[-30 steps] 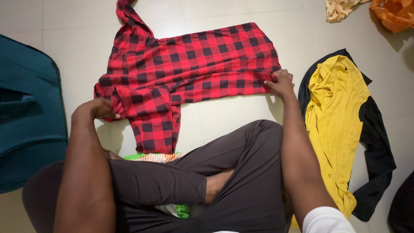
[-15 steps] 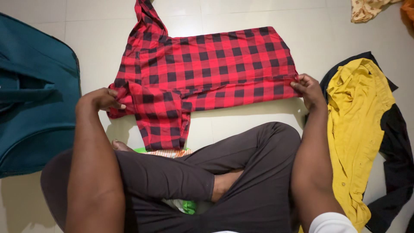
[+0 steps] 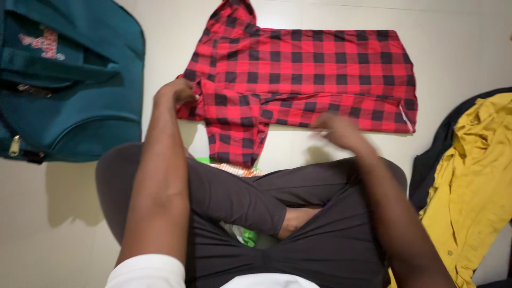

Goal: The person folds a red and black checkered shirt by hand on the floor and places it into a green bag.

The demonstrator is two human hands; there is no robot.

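Observation:
A red and black checked shirt (image 3: 309, 69) lies spread flat on the pale tiled floor (image 3: 469, 48), its near edge folded over and one sleeve hanging toward my legs. My left hand (image 3: 176, 90) pinches the shirt's left edge near the shoulder. My right hand (image 3: 336, 130) is blurred in motion just over the shirt's near edge around its middle, holding nothing that I can make out. I sit cross-legged in dark grey trousers (image 3: 298, 224), with a bare foot showing between my knees.
A teal suitcase (image 3: 64, 80) lies on the floor at the left. On the right a yellow shirt (image 3: 474, 181) lies over a black garment (image 3: 434, 154). A green and orange striped cloth (image 3: 234, 169) sticks out from under my legs.
My right hand has let go of the shirt's right corner and swept left toward its middle. The view has shifted left, and my left hand keeps its hold.

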